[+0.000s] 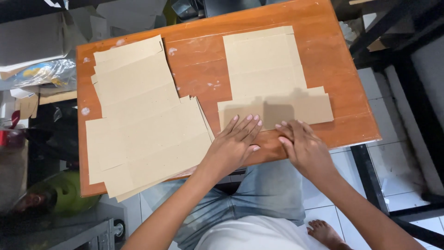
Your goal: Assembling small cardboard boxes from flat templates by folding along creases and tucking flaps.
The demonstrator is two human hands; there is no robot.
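Note:
A flat die-cut brown cardboard sheet [268, 74] lies on the right half of an orange wooden table [203, 69]. My left hand [236, 143] rests flat, fingers together, on the sheet's near left flap. My right hand [303, 146] presses its fingertips on the near edge of the same sheet, just right of the left hand. Neither hand grips anything. A stack of several similar cardboard sheets [143, 120] lies fanned on the table's left half, touching distance from my left hand.
Cluttered cardboard and plastic bags [41, 69] sit off the table's left side. A green round object [69, 192] lies on the floor at lower left. A black metal frame [402, 92] stands to the right over white floor tiles. My knees in jeans sit under the table's near edge.

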